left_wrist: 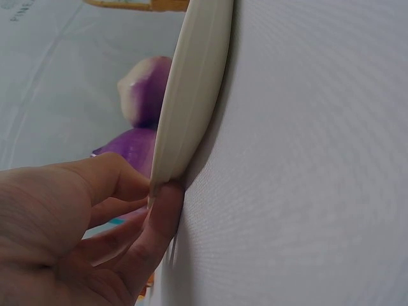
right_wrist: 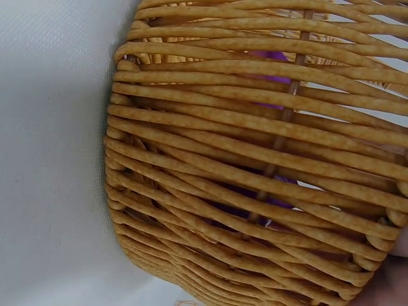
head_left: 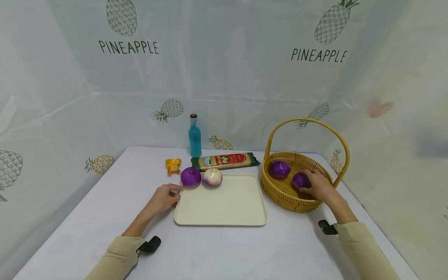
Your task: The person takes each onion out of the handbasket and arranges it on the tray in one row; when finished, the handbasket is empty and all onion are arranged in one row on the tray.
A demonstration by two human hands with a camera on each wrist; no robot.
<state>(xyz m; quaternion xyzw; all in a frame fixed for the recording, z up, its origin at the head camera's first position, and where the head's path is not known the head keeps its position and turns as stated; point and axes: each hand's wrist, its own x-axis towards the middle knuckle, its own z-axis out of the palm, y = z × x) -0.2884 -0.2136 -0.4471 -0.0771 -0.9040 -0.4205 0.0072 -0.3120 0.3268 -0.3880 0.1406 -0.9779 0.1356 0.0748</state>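
In the head view my left hand (head_left: 166, 198) is at the left edge of a cream tray (head_left: 224, 208). The left wrist view shows the thumb and a finger pinching the tray's rim (left_wrist: 191, 89). On the tray's far left part sit a purple onion (head_left: 190, 177) and a white-and-purple turnip (head_left: 212, 177), side by side. My right hand (head_left: 317, 185) reaches inside a yellow wicker basket (head_left: 280, 196) and grips another purple onion (head_left: 301, 180). A further purple onion (head_left: 280, 169) lies left of it in the basket. Woven strands mostly hide the right hand in the right wrist view.
Behind the tray lies a long green-and-red pasta packet (head_left: 225, 161). A blue bottle (head_left: 195, 138) stands upright behind the packet's left end. An orange-wrapped item (head_left: 173, 166) is left of the packet. The basket's tall handle (head_left: 308, 119) arches above it.
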